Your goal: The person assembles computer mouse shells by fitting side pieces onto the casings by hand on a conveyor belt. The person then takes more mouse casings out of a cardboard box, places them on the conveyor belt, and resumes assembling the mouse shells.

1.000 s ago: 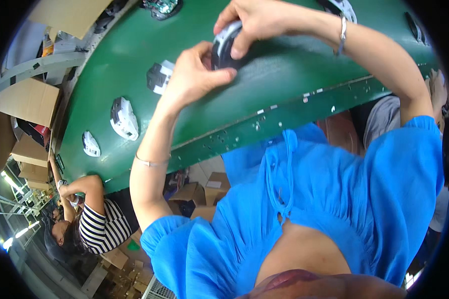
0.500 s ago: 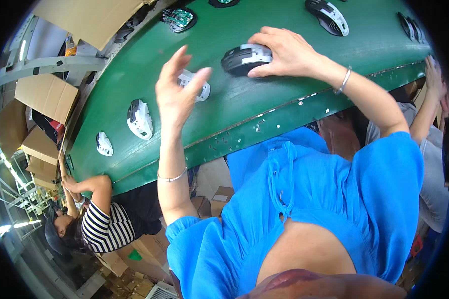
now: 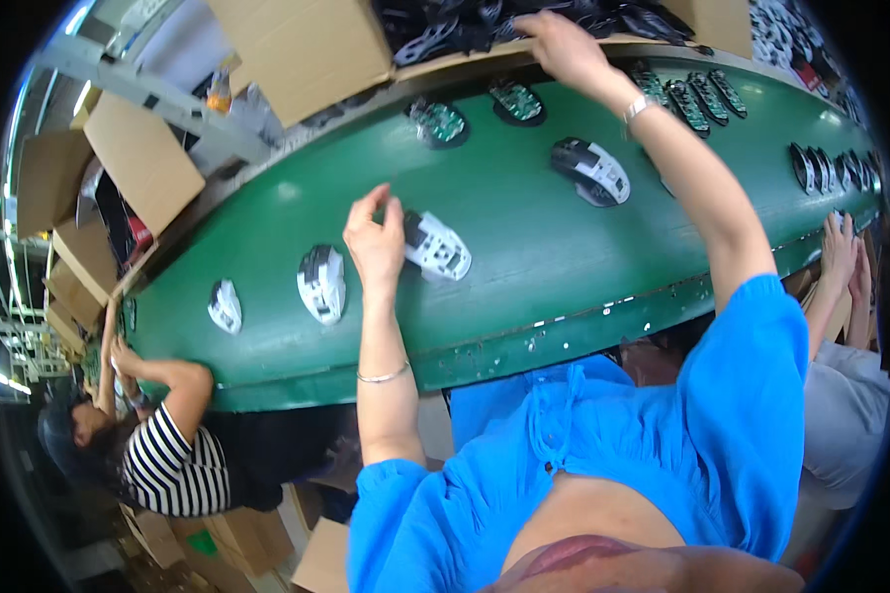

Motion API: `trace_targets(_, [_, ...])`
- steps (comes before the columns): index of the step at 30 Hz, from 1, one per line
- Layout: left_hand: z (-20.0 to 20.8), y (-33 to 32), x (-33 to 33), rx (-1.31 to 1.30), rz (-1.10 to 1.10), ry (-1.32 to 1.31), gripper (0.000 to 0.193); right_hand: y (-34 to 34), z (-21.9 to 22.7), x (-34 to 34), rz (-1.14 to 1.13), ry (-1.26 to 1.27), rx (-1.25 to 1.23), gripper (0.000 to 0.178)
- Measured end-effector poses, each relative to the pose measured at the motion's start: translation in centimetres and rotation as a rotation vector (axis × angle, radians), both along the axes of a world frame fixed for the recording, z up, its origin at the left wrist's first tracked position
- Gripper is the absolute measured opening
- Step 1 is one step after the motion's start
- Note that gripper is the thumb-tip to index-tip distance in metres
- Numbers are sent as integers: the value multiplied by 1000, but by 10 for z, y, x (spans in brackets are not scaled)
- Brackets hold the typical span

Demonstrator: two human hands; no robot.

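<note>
Left hand (image 3: 374, 242), released, now rests beside the white mouse (image 3: 437, 247) it lifted from; right hand (image 3: 556, 42) has left the dark mouse (image 3: 590, 170), reaching into the parts box (image 3: 524, 25), grip hidden.

Green conveyor belt (image 3: 524, 247) ran across the view. Cardboard boxes (image 3: 143, 158) were stacked left and behind it. Bright light glared at far left.
</note>
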State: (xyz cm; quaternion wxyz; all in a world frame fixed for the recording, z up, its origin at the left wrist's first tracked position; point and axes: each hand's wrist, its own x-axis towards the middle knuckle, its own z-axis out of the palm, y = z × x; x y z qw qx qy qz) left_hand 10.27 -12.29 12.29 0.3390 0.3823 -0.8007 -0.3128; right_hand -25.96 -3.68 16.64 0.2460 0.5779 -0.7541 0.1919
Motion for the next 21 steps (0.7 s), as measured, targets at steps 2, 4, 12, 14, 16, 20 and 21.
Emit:
trace_targets(2, [3, -11, 24, -11, 52, -17, 30, -32, 35, 19, -73, -267, 169, 28])
trace_targets(4, [12, -18, 33, -6, 60, -50, 35, -41, 35, -8, -114, -130, 236, 31])
trace_targets(12, [29, -1, 35, 50, -659, -375, 72, -48, 43, -15, -220, -54, 285, 20])
trace_targets(14, [28, 0, 33, 16, -680, -359, 71, -39, 49, -10, -201, -120, 223, 19])
trace_targets(16, [24, -1, 32, -47, -664, -340, 60, -34, 43, -16, -84, -245, 66, 18])
trace_targets(20, [39, 8, 25, 168, -500, -179, 53, -33, 41, -28, 32, -413, -76, 18])
trace_targets(21, [40, 10, 22, 161, -511, -172, 53, -32, 42, -29, 40, -445, -97, 19])
